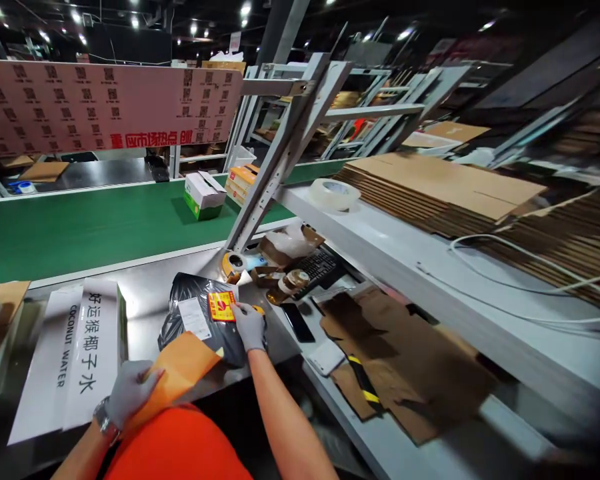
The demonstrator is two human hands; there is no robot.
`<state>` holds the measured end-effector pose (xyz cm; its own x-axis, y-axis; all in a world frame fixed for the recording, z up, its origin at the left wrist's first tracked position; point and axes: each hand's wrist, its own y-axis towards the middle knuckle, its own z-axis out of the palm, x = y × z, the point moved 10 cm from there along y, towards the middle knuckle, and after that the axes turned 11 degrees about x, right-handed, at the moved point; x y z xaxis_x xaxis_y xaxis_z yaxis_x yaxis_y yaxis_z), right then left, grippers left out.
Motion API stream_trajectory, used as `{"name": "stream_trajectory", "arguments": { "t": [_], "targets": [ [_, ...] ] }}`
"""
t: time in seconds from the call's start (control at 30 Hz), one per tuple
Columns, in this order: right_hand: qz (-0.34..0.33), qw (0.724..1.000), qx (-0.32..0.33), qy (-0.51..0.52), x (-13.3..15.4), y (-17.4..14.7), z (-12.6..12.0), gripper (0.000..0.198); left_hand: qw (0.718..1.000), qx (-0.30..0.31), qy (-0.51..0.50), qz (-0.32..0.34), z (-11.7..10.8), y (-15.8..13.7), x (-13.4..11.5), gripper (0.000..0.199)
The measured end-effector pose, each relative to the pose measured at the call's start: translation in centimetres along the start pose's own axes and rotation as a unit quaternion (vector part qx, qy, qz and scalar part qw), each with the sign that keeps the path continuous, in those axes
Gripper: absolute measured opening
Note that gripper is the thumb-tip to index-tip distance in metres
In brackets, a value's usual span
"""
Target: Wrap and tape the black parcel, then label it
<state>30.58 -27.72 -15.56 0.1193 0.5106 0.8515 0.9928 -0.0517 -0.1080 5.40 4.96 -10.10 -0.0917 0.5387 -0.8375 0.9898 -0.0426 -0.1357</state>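
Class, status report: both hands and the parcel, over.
Left hand grips orange envelope. Right hand presses yellow label on black bag. Tape roll beyond bag.

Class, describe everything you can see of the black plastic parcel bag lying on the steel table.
The black parcel bag is glossy, crinkled plastic film, lying flat yet bulging on the steel table in front of the person. A white printed label sits on its top face, and a red-and-yellow sticker lies near its far edge. The gloved right hand rests on it beside the sticker. The brown paper envelope in the gloved left hand overlaps its near edge.
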Motion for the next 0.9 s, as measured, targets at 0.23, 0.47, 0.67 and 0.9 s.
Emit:
{"name": "stream_trajectory", "arguments": {
  "t": [0.23, 0.47, 0.67, 0.9],
  "targets": [
    [0.048, 0.97, 0.057, -0.233, 0.0, 1.3, 0.9, 0.034, 0.987, -0.091, 0.057, 0.122, -2.4, -2.3, -1.0, 0.053],
    [-0.117, 0.913, 0.0, -0.391, 2.3, 1.5, 2.8, 0.064, 0.966, -0.153, 0.077, 0.193, -4.1, -2.7, -3.7, 0.05],
    [-0.235, 0.863, 0.18, -0.409, 1.6, -1.1, 11.0, 0.061, 0.957, -0.162, 0.045, 0.235, -5.0, -1.9, -6.2, 0.035],
    [-0.306, 0.882, 0.262, -0.246, 2.9, -6.4, 7.7, 0.053, 0.937, -0.128, 0.055, 0.321, -2.6, -2.4, -7.1, 0.038]
  ]
}}
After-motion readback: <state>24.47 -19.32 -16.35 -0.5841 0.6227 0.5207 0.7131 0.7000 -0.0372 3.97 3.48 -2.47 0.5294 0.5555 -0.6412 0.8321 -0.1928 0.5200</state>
